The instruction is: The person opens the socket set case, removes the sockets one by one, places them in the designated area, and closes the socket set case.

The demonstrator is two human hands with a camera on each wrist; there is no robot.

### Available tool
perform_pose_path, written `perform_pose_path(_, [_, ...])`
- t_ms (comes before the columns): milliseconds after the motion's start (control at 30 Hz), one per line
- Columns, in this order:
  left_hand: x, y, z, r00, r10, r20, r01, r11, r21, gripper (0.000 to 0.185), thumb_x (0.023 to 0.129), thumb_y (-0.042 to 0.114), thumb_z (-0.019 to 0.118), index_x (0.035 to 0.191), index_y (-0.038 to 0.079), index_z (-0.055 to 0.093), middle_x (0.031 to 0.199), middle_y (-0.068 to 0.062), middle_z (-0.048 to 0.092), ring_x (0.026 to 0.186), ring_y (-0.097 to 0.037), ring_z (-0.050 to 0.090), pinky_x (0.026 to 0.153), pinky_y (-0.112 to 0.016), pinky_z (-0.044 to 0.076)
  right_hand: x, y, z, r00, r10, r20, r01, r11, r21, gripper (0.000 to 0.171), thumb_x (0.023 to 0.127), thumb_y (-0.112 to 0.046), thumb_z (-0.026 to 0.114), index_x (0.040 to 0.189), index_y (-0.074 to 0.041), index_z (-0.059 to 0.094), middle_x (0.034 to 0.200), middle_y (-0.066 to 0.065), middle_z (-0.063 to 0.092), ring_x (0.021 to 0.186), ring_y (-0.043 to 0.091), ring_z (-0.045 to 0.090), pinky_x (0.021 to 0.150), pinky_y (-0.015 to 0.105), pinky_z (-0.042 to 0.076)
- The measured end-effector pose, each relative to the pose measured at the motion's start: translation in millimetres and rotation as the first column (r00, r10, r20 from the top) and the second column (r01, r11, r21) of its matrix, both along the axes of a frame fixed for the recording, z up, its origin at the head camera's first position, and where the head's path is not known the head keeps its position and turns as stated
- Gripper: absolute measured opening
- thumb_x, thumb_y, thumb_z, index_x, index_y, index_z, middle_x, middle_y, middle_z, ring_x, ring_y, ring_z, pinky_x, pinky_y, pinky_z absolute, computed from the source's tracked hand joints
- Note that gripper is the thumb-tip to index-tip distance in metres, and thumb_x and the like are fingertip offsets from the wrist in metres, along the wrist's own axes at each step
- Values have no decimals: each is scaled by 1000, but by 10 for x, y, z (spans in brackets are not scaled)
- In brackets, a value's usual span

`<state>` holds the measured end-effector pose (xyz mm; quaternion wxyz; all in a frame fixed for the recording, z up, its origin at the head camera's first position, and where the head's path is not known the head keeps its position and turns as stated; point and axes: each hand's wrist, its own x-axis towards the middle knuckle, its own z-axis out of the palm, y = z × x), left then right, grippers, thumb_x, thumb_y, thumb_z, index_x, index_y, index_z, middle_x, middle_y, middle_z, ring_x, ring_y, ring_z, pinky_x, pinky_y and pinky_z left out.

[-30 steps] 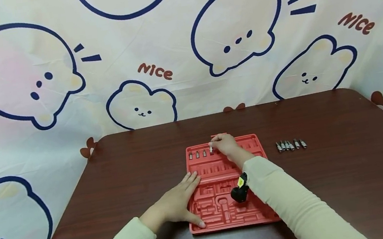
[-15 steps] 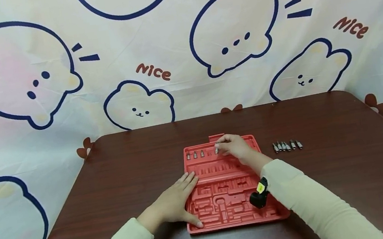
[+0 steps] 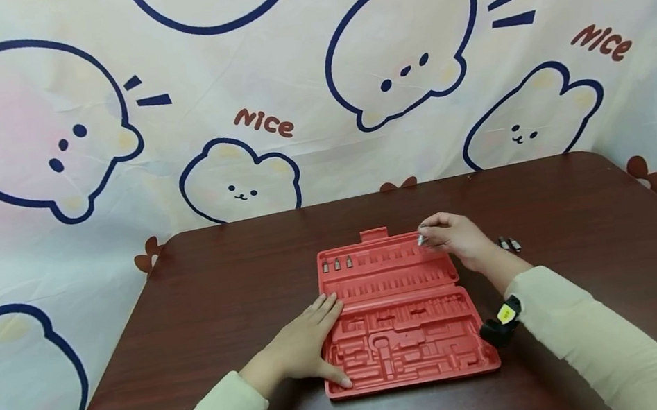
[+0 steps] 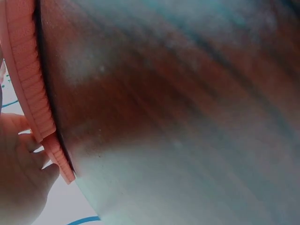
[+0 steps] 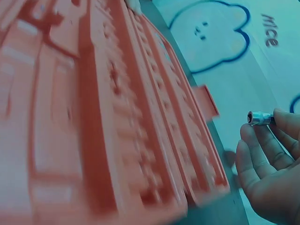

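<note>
An opened red plastic tool case (image 3: 414, 363) lies on the table, its molded slots facing up. My left hand (image 3: 301, 349) rests along the case's left edge with fingers spread, the thumb near the front corner. In the right wrist view, a small shiny metal socket (image 5: 258, 118) with a ribbed body is pinched between thumb and fingers of my right hand (image 5: 274, 171). That hand is raised just over the upper right corner of the case in the head view. Several sockets (image 3: 337, 265) stand in the case's top left slots.
More loose sockets (image 3: 509, 245) lie on the brown table (image 3: 237, 274) right of the case, partly hidden by the right hand. A red latch tab (image 3: 374, 234) sticks out from the case's far edge. A patterned cloth (image 3: 310, 74) hangs behind the table.
My right hand has taken the fourth socket out of the top row and carried it rightward, towards the case's upper right corner. The left hand has stayed on the left edge.
</note>
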<state>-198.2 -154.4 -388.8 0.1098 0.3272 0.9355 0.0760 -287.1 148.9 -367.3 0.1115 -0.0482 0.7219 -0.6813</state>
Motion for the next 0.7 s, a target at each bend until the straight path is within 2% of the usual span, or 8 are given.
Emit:
perform_pose_path(433, [-5,-4,-7,1000,20,22,-20,1000,15,118,52,75,55,138,6,16,143,-11,10,129,-25,5,99,-38,19,75,648,75,997,-78,-22,80,994,75,20,87,-22,53,96,-4,52,78,-5,58,80,14,59,82,41,41])
perform_pose_path(600, [-10,0,-15,999,26,36,-26,1000,16,118,52,75,55,139,7,15,143,-10,9,129,-24,4,99,-38,19,110,864,50,992,-125,-21,126,986,111,28,86,-25,53,100,-1,51,77,-8,58,75,9,59,78,35,44])
perform_pose_path(700, [-5,2,-19,998,29,47,-30,999,22,118,51,74,56,139,7,15,143,-11,9,129,-24,4,99,-39,20,131,978,25,989,-149,-16,150,983,108,23,86,-26,54,96,-5,53,76,-10,58,74,8,58,74,31,45])
